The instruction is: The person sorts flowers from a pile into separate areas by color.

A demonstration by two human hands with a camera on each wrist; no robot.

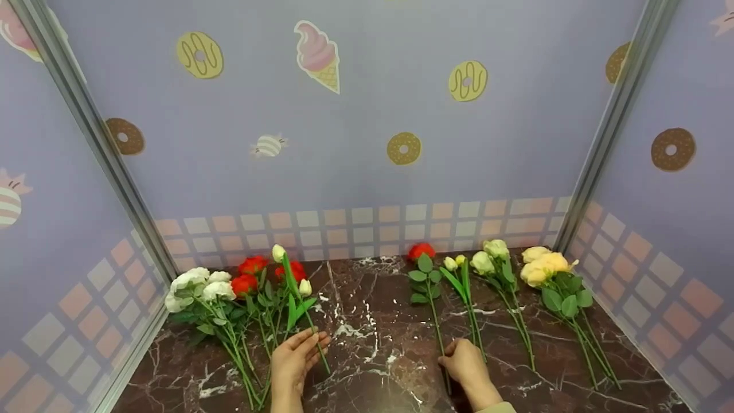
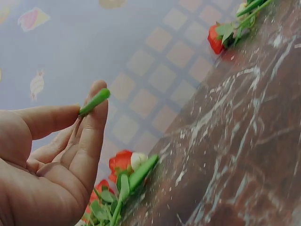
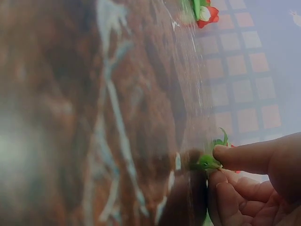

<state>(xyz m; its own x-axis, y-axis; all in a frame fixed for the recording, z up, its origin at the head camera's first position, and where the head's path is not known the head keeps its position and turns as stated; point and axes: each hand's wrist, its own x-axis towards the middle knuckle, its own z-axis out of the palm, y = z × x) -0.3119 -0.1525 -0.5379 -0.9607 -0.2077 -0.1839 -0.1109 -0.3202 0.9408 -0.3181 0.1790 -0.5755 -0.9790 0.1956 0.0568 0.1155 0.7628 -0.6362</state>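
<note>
My left hand (image 1: 293, 364) pinches the green stem of a white tulip (image 1: 305, 287) between thumb and fingers; its cut end (image 2: 98, 100) points toward the left wrist camera. Long green leaves run up beside its pale buds, which overlap red roses (image 1: 245, 284) behind. Over on the right, my right hand (image 1: 467, 367) grips the lower stem of a single red rose (image 1: 421, 251) lying on the tabletop. In the right wrist view, thumb and forefinger close on that green stem (image 3: 209, 163), and the bloom is mostly hidden.
White flowers (image 1: 192, 281) lie at the far left of the dark marbled tabletop (image 1: 367, 367). Right of the single rose lie yellowish tulips (image 1: 451, 264), pale green roses (image 1: 483, 263) and yellow roses (image 1: 545, 268). Patterned panels (image 1: 367, 172) enclose the back and sides.
</note>
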